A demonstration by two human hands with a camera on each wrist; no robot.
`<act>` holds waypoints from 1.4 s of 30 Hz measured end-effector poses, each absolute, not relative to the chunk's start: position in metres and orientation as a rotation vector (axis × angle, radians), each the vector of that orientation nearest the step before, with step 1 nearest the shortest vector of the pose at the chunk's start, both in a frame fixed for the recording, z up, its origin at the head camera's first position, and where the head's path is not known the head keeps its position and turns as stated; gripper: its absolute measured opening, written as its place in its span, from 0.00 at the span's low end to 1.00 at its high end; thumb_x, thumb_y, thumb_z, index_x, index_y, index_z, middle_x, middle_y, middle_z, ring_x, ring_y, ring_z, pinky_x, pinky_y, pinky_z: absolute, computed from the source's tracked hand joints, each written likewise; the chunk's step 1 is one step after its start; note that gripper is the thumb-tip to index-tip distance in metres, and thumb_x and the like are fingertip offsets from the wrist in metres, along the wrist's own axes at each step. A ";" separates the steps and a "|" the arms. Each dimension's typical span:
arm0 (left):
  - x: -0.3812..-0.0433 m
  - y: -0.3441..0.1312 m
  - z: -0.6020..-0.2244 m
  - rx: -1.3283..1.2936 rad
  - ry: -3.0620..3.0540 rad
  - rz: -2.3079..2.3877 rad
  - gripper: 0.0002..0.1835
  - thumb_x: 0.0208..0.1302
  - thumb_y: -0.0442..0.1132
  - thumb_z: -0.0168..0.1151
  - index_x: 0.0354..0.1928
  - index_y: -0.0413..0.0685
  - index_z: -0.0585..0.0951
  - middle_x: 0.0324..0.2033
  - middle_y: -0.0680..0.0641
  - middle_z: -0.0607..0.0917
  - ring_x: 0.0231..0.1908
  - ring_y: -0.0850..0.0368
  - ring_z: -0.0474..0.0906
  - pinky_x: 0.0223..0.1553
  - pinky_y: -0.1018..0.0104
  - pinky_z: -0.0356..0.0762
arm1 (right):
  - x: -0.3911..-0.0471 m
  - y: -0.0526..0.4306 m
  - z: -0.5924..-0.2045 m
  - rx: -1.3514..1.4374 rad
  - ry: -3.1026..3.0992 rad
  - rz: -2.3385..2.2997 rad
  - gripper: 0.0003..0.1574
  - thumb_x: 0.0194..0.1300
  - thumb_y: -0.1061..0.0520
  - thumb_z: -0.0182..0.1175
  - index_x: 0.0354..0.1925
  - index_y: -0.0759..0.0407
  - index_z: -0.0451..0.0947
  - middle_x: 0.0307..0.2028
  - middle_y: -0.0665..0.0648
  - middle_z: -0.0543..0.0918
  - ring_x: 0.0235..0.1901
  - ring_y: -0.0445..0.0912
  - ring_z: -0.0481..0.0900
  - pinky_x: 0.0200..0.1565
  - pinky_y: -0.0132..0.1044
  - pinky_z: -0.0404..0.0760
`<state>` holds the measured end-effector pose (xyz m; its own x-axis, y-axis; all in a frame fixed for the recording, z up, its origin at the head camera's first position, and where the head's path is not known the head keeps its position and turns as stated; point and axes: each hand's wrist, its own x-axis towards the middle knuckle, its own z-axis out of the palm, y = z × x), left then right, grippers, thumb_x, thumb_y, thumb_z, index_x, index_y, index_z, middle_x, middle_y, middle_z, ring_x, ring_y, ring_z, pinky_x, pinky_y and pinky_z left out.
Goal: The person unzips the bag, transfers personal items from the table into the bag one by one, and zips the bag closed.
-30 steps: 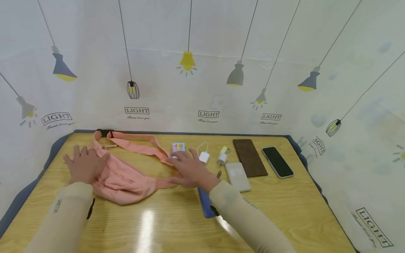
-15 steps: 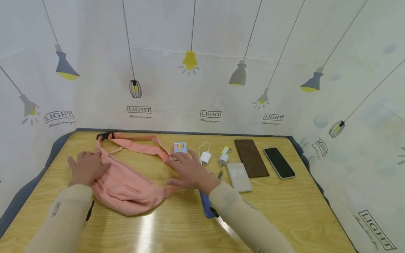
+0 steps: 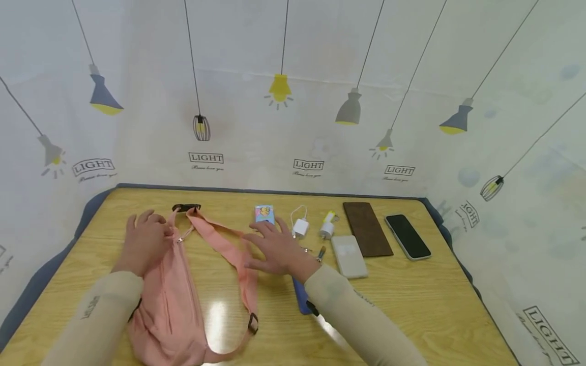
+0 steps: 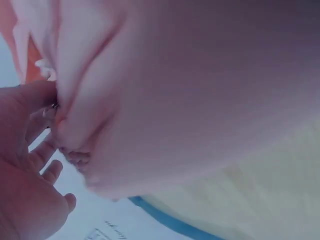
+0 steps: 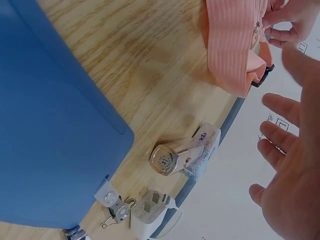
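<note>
A pink waist bag (image 3: 171,300) lies on the left of the table, its zipper side turned right and its strap (image 3: 229,249) looped out with a black buckle (image 3: 186,207) at the far end. My left hand (image 3: 144,241) pinches the bag's far end beside the zipper pull; thumb and fingers meet on the fabric in the left wrist view, where the bag's cloth (image 4: 150,100) fills much of the picture. Fingers spread, my right hand (image 3: 278,250) hovers beside the strap and holds nothing. It partly covers a blue flat case (image 3: 301,295) and a tissue pack (image 3: 264,213) in the head view.
Right of the bag lie a white charger (image 3: 300,227) with cable, a white plug (image 3: 327,230), a white box-like slab (image 3: 349,256), a brown wallet (image 3: 368,229) and a phone (image 3: 407,237). A small clear bottle (image 5: 165,159) stands near the tissue pack. Printed sheeting surrounds the table.
The bag has swung round from lying slantwise to pointing toward the person, and its strap moved nearer. My left hand went from resting on it to pinching its end. The right hand stayed nearly still.
</note>
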<state>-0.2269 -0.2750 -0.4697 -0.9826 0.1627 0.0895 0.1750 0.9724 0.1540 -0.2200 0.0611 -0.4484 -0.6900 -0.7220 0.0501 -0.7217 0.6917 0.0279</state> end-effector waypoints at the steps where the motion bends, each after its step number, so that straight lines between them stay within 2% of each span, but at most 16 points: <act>1: -0.227 -0.272 -0.468 -0.291 -3.040 -0.240 0.09 0.63 0.39 0.61 0.38 0.45 0.88 0.53 0.37 0.78 0.66 0.32 0.56 0.66 0.29 0.40 | -0.220 0.061 -0.448 1.206 -2.836 -0.024 0.39 0.65 0.27 0.49 0.67 0.43 0.67 0.71 0.52 0.65 0.71 0.48 0.62 0.71 0.60 0.53; 8: -0.228 -0.240 -0.453 -0.380 -2.981 -0.321 0.10 0.62 0.42 0.63 0.41 0.48 0.88 0.55 0.40 0.76 0.67 0.36 0.56 0.69 0.33 0.40 | -0.220 0.056 -0.445 1.155 -2.800 -0.096 0.32 0.66 0.33 0.53 0.63 0.43 0.72 0.70 0.52 0.65 0.71 0.48 0.62 0.72 0.58 0.53; 15: -0.229 -0.215 -0.433 -0.460 -2.765 -0.449 0.07 0.61 0.42 0.63 0.32 0.49 0.87 0.53 0.42 0.77 0.65 0.39 0.61 0.67 0.37 0.47 | -0.224 0.049 -0.441 1.023 -2.728 -0.018 0.26 0.67 0.39 0.56 0.60 0.44 0.74 0.69 0.53 0.66 0.70 0.49 0.63 0.72 0.54 0.55; 21: -0.229 -0.199 -0.423 -0.465 -2.707 -0.507 0.07 0.60 0.41 0.64 0.30 0.47 0.86 0.53 0.42 0.77 0.68 0.38 0.58 0.67 0.37 0.46 | -0.227 0.038 -0.438 0.930 -2.610 0.022 0.23 0.65 0.37 0.59 0.54 0.43 0.79 0.63 0.51 0.72 0.65 0.47 0.68 0.70 0.52 0.60; 32: -0.230 -0.172 -0.420 -0.428 -2.673 -0.601 0.09 0.62 0.41 0.62 0.32 0.44 0.86 0.55 0.41 0.76 0.69 0.40 0.58 0.68 0.37 0.46 | -0.235 0.009 -0.447 0.779 -2.639 0.059 0.21 0.69 0.35 0.50 0.47 0.43 0.81 0.59 0.47 0.74 0.62 0.44 0.70 0.68 0.48 0.62; 42: -0.233 -0.167 -0.424 -0.410 -2.655 -0.630 0.09 0.62 0.41 0.62 0.31 0.45 0.86 0.54 0.41 0.77 0.69 0.40 0.59 0.68 0.37 0.47 | -0.243 0.009 -0.448 0.761 -2.672 0.107 0.15 0.71 0.39 0.50 0.46 0.39 0.80 0.56 0.45 0.76 0.60 0.43 0.71 0.68 0.48 0.59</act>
